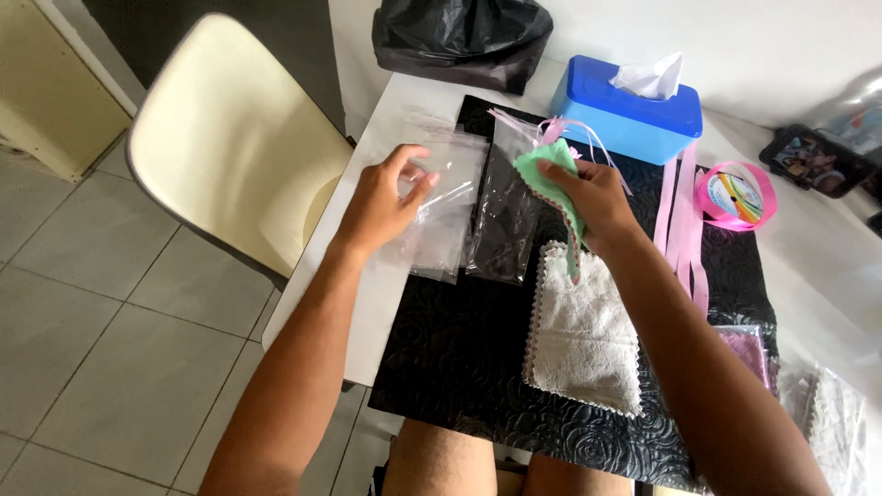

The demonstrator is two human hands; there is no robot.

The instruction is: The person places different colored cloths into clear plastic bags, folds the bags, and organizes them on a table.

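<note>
My left hand [384, 200] pinches the top edge of a clear plastic bag [447, 207] lying at the left side of the table. A second clear bag [503, 207] lies beside it on the black embossed mat [459, 358]. My right hand [593, 197] grips a folded green cloth [548, 181] with a pink scalloped edge, held just above the mat. Below that hand a white lace-textured cloth [588, 335] lies flat on the mat.
A blue tissue box [629, 110] stands at the back. A pink ribbon roll [737, 196] with loose strips [684, 230] lies right of it. A black plastic bag [459, 37] sits far back, a cream chair [230, 138] stands left, and more packed cloths [808, 404] lie at right.
</note>
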